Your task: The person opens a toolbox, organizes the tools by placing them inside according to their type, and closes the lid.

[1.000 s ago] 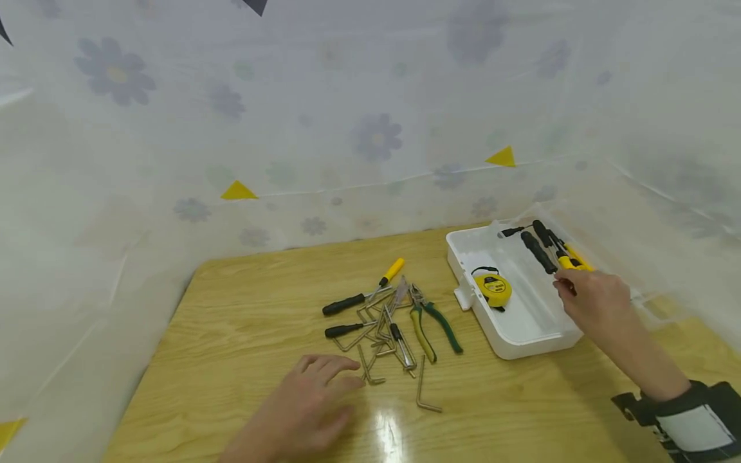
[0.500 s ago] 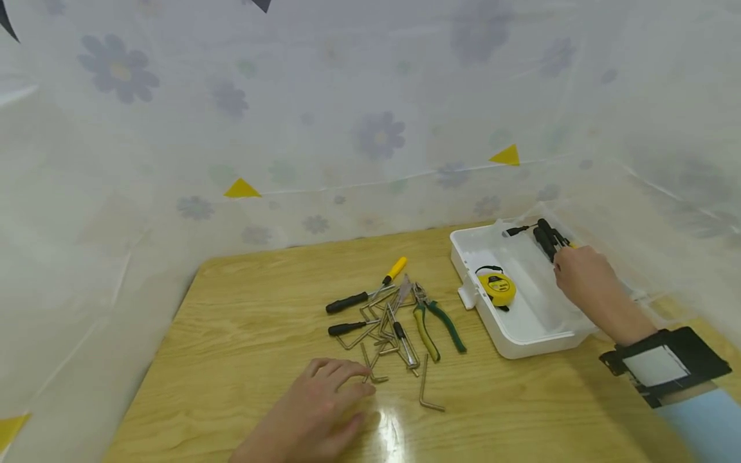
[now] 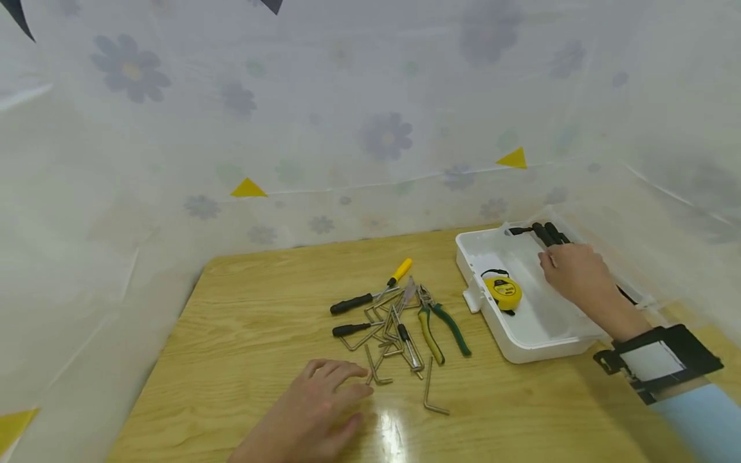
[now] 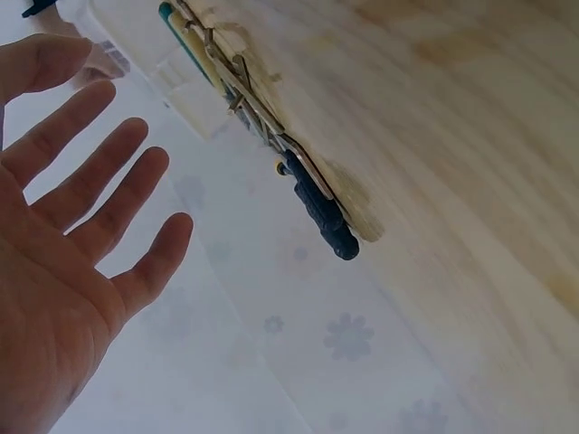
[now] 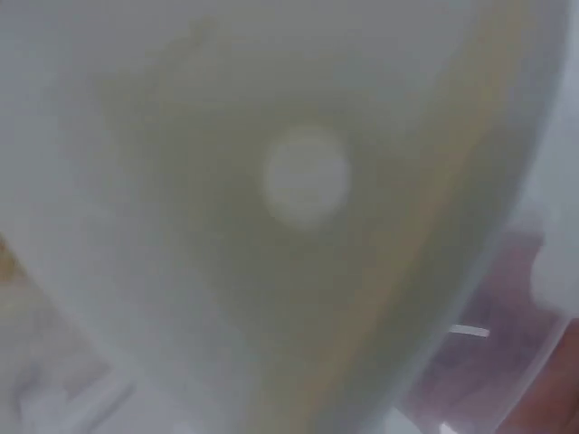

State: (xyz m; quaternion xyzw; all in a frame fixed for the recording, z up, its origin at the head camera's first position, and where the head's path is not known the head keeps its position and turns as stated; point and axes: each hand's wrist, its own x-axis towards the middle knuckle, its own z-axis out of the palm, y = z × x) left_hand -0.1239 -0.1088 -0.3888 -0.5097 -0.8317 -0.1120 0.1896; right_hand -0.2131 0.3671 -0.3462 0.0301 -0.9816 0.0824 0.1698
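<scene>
My right hand (image 3: 576,273) is inside the white box (image 3: 523,352) at the right. Its curled fingers hold a black-handled screwdriver (image 3: 539,233), whose handle sticks out past them; the rest of it is hidden. Another black handle (image 3: 551,230) lies right beside it. The left hand (image 3: 315,402) rests loosely, fingers spread, close to an L-shaped hex key (image 3: 376,368) at the near side of a tool pile. In the left wrist view, the left palm (image 4: 45,244) shows bare. A pale blurred surface fills most of the right wrist view.
A yellow tape measure (image 3: 505,292) sits at the box's left wall. On the wooden table (image 3: 249,321) lie green-and-yellow pliers (image 3: 454,331), a yellow-handled screwdriver (image 3: 402,270), black-handled screwdrivers (image 3: 351,303) and several hex keys. The box's clear lid (image 3: 613,238) stands open at the far right.
The right hand has moved toward the back of the box, carrying the screwdriver alongside the other black handles. The left hand stays almost in place. The head view has shifted slightly.
</scene>
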